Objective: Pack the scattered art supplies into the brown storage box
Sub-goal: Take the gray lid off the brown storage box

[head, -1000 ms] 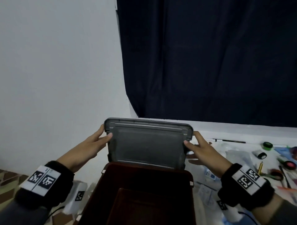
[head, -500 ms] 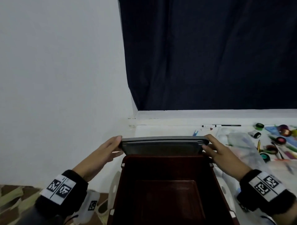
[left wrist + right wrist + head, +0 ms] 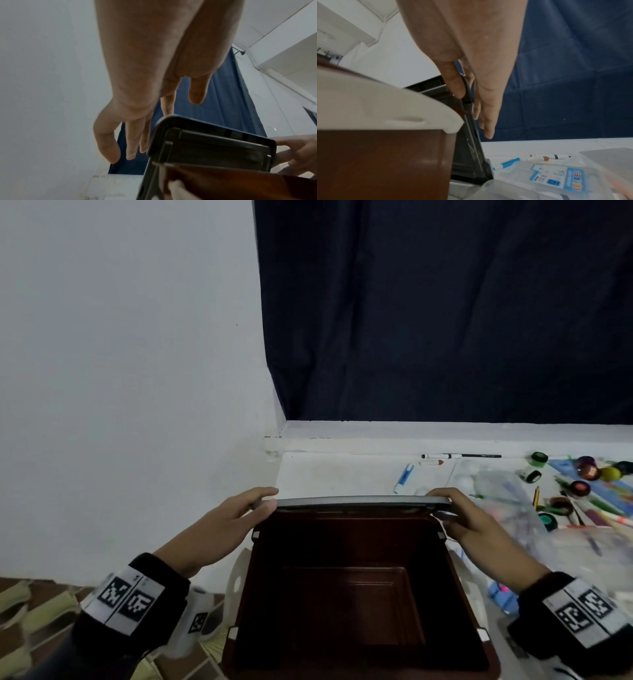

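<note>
The brown storage box stands open and empty in front of me. Its grey lid stands on edge behind the box's far wall. My left hand lies against the lid's left end with fingers straight; in the left wrist view the fingers run behind the lid's corner and the thumb is off it. My right hand pinches the lid's right end; the right wrist view has the thumb in front of the lid and the fingers behind it. Paint pots, markers and a pencil lie scattered at the right.
A white wall stands to the left and a dark blue curtain hangs behind the white surface. A black pen, a blue marker and a clear plastic case lie right of the box. A white latch sits on the box's side.
The lid has gone down from above the box's far edge to low behind it, both hands going with it. My left thumb has come off the lid.
</note>
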Demonstrator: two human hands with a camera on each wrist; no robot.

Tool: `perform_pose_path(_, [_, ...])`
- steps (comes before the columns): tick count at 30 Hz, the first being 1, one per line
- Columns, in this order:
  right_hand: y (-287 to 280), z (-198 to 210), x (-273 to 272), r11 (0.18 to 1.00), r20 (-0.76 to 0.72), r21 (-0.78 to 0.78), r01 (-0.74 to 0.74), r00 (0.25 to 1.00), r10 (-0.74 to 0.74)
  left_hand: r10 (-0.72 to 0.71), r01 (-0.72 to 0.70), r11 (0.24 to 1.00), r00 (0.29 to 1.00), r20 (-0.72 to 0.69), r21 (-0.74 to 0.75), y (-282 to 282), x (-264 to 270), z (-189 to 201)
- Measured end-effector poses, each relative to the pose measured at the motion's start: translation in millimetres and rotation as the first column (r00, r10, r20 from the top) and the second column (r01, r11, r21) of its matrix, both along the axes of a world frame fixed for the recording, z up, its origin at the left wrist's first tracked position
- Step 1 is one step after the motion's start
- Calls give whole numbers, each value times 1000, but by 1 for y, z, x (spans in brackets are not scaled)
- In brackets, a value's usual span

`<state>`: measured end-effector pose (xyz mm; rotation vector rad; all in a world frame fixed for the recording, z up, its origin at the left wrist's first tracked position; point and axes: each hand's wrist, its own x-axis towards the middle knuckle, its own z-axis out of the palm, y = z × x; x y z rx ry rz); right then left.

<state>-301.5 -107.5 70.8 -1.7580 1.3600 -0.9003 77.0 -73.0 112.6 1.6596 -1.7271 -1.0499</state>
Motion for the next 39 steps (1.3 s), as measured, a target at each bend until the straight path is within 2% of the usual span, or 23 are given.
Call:
perform_pose_path(7, [22, 19, -8, 996, 21, -86, 6, 1000, -4, -104, 121, 979, 989, 107, -164, 23, -34, 35])
perform_pose_path(14, [47, 27, -48, 980, 58, -197, -22, 998, 34, -125, 147, 952, 987, 96, -268, 56, -108, 54])
perform_pose_path(19, [64, 19, -124, 974, 13, -227, -8, 1000, 11, -138, 139, 933, 990, 28, -332, 73, -187, 53])
perform_pose_path(24, [78, 6, -227, 985, -99, -163, -47, 995, 31, -108, 68, 931, 990, -93, -358, 77, -284, 30])
perform_pose_path(29, [87, -15, -319, 992, -200, -130, -9, 980, -17, -104, 55, 942, 986, -132, -332, 75, -372, -1])
perform_pose_path(32, [90, -18, -357, 993, -261, -103, -57, 965, 28, -71, 31, 967, 986, -151, -252, 62, -409, -19])
perform_pose_path(34, [87, -23, -377, 991, -311, -101, -89, 949, 54, -91, 78, 980, 994, -64, -182, 45, -427, -35])
perform_pose_path(36, [81, -32, -392, 988, -372, -105, -110, 926, 64, -135, 144, 983, 987, 83, -113, 23, -439, -52])
perform_pose_path(39, [70, -44, -408, 991, -480, -62, -117, 874, 74, -163, 182, 983, 931, 327, -28, -14, -454, -74])
